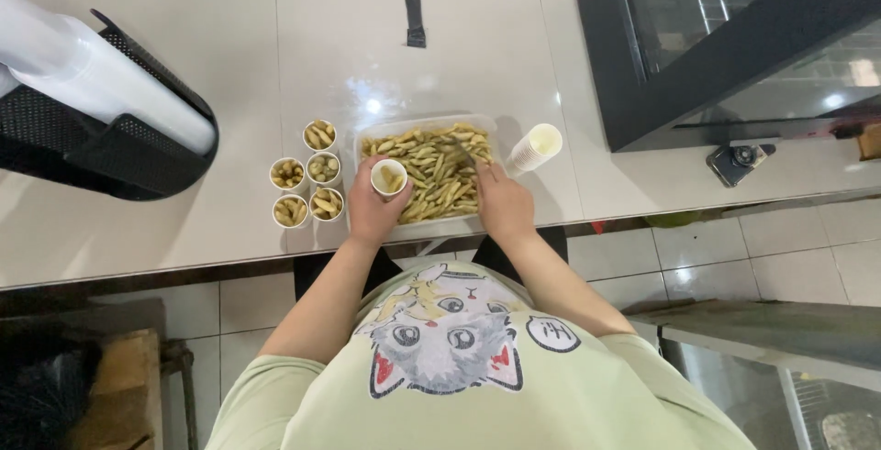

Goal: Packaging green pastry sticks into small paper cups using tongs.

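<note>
Five small paper cups [306, 172] already stand filled with yellowish snack sticks on the pale surface [229, 65], clustered just left of the tray, so that much of the portioning looks done to me. Farther left sits a black perforated holder [55, 143] with a white roll of plastic film [101, 78] lying across it. My left hand [372, 211] is closed around a sixth cup [388, 176], held upright over the near left corner of the tray, and I can see only a few sticks inside it, so I judge this one partly filled. The clear plastic tray [427, 124] is heaped with sticks [431, 170], so plenty remains to share out. My right hand [503, 204] rests over the tray's right side, fingers curled around what seems to be a thin utensil reaching into the pile, though it is too blurred for me to name. Just right of the tray lies a stack of empty paper cups [535, 148] on its side, waiting. At the far edge a dark flat tool [414, 10] lies apart, and a dark glass-fronted cabinet [716, 46] stands at the right.
</note>
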